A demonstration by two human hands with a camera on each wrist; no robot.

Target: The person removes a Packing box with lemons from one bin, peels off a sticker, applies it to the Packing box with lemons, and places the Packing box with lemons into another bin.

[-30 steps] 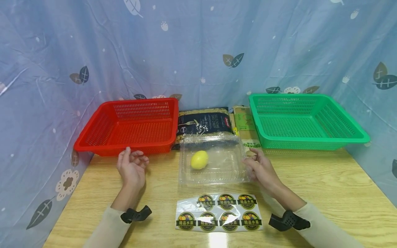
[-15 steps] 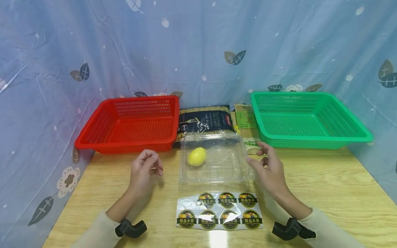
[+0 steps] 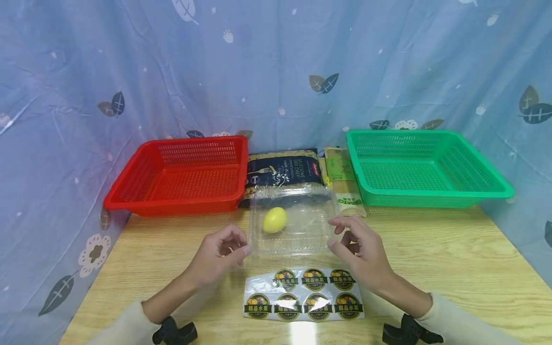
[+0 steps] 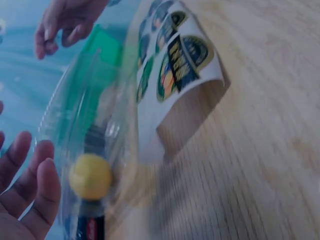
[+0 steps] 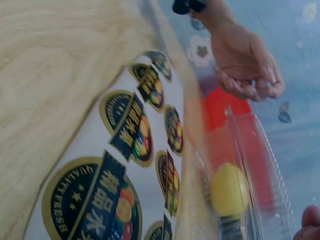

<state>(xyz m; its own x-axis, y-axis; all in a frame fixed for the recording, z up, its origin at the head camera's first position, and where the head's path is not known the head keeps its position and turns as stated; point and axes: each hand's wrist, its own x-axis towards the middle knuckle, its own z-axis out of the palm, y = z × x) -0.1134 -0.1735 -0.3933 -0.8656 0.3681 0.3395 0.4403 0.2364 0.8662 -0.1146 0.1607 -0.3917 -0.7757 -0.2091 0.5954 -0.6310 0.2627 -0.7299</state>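
Now, with the clear clamshell box (image 3: 293, 221) holding the lemon (image 3: 275, 220) near the bench's far edge, bring your left hand (image 3: 217, 256) and right hand (image 3: 360, 251), fingers loosely curled and empty, squarely onto its front corners, avoiding the sticker sheet (image 3: 304, 293).

It looked like a makeshift recording booth, not a real shop or kitchen: a leaf-printed blue cloth (image 3: 276, 62) hung around a wooden table (image 3: 453, 268), with a red basket (image 3: 181, 175) and a green basket (image 3: 422, 167) neatly staged.
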